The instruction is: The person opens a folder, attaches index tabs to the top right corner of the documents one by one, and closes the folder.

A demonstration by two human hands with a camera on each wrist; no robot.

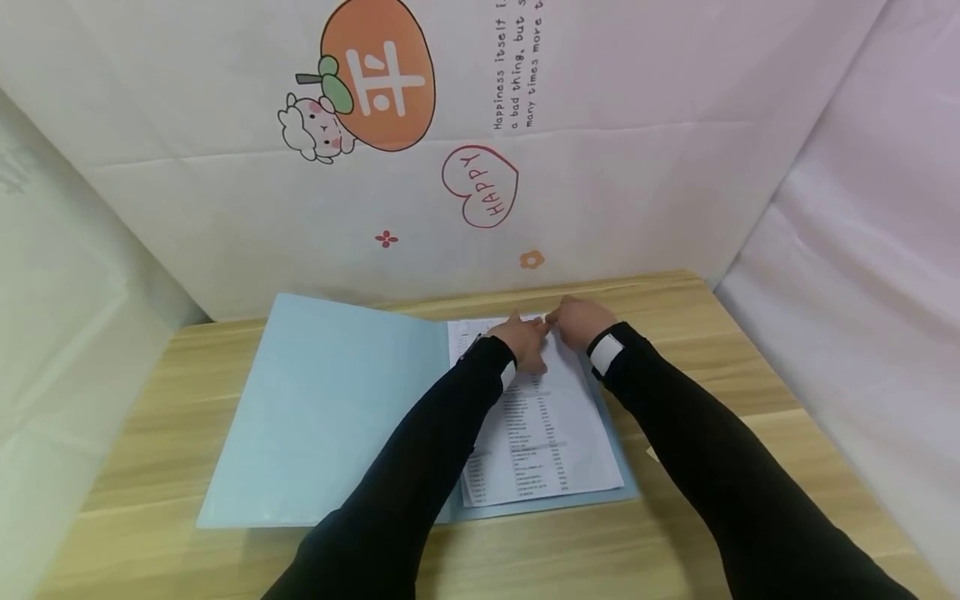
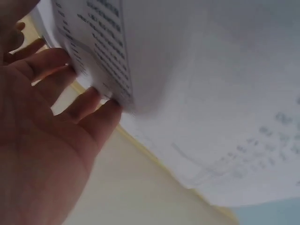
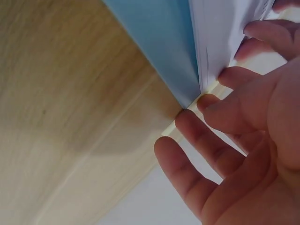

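A stack of printed white papers (image 1: 536,442) lies in the right half of an opened light blue folder (image 1: 322,400). My left hand (image 1: 522,340) is over the upper part of the papers, and its spread fingertips (image 2: 110,110) touch the printed sheet in the left wrist view. At the papers' top right corner is my right hand (image 1: 581,323), close to the left fingers. In the right wrist view its loosely bent fingers (image 3: 185,145) reach the far edge of the papers and folder. A thin pale yellow strip (image 3: 169,131) shows by those fingertips; its kind is unclear.
The wooden table (image 1: 720,358) extends around the folder. Behind it hangs a white printed cloth (image 1: 637,183), with more white cloth (image 1: 862,275) at the right side. A small pale piece (image 1: 652,453) pokes out beside my right forearm.
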